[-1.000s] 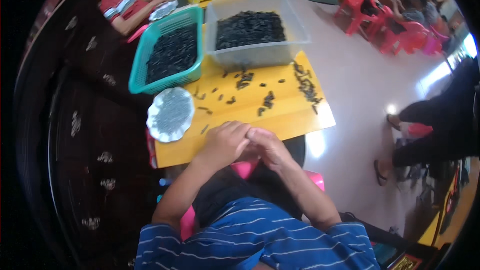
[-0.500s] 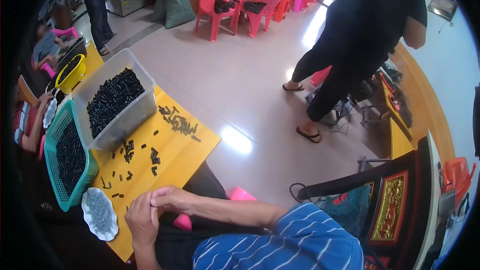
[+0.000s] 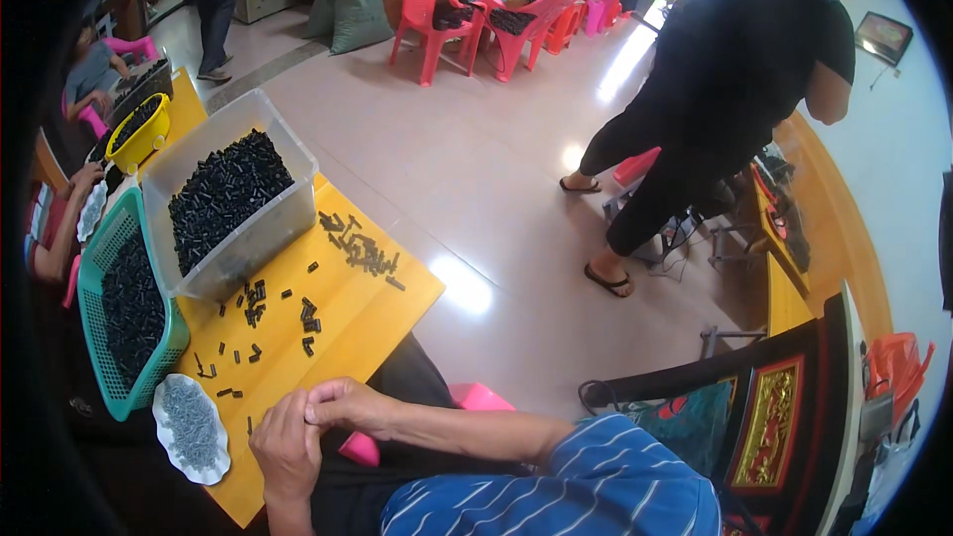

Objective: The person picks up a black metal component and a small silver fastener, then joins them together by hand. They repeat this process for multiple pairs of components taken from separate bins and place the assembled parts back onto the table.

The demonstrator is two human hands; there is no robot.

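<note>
My left hand (image 3: 286, 449) and my right hand (image 3: 345, 405) meet over the near edge of the yellow table (image 3: 298, 374). Both are closed, fingertips pressed together, and whatever they pinch is hidden. Close to the left hand stands a white wavy-rimmed dish (image 3: 220, 465) full of small grey metal pins or screws (image 3: 191, 427). Loose short black cylinders (image 3: 310, 314) lie scattered beyond my hands. Farther off, near the table's right corner, lies a group of dark pieces with thin stems (image 3: 359, 246).
A clear plastic bin (image 3: 298, 230) and a teal basket (image 3: 177, 337) hold many black pieces, with a yellow basket (image 3: 159, 129) behind them. A person in black (image 3: 725, 69) stands at the right. Pink chairs (image 3: 433, 20) with seated people are at the back.
The view has shifted slightly. My two hands stay together in nearly the same pose. In the background, the standing person at the far left has changed stance.
</note>
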